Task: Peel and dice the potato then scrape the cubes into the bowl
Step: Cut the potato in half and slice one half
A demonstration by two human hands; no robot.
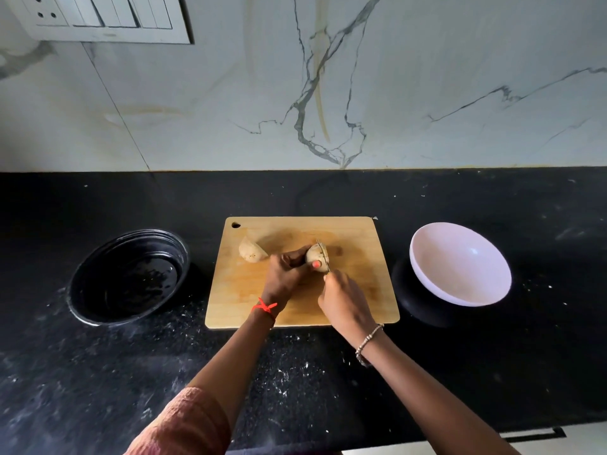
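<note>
**Worktop, dicing stage: contents and condition**

- Cutting board (361, 290): wooden, at the middle of the black desk (328, 372). It carries both potato pieces.
- Potato half (252, 252): lies alone near the board's far left corner, untouched and uncut.
- Second potato piece (314, 252): sits mid-board under the knife, just right of the first and apart from it.
- Left hand (285, 274): its grip is curled round the second piece and steadies it.
- Right hand (345, 300): its grip is closed round the knife handle.
- Knife (323, 256): the blade stands across the right end of the held piece, in or at the flesh.
- White bowl (460, 264): right of the board, tilted, and holds nothing.
- Black bowl (128, 277): left of the board. Its contents are too dark to make out.

Progress, as judged: the potato is split in two, and slicing of one part has started. No cubes are visible. Whether peeling is complete cannot be told from the tan surfaces. Left to do: cut both pieces into cubes, then scrape them into the white bowl. The task looks well short of halfway.
</note>
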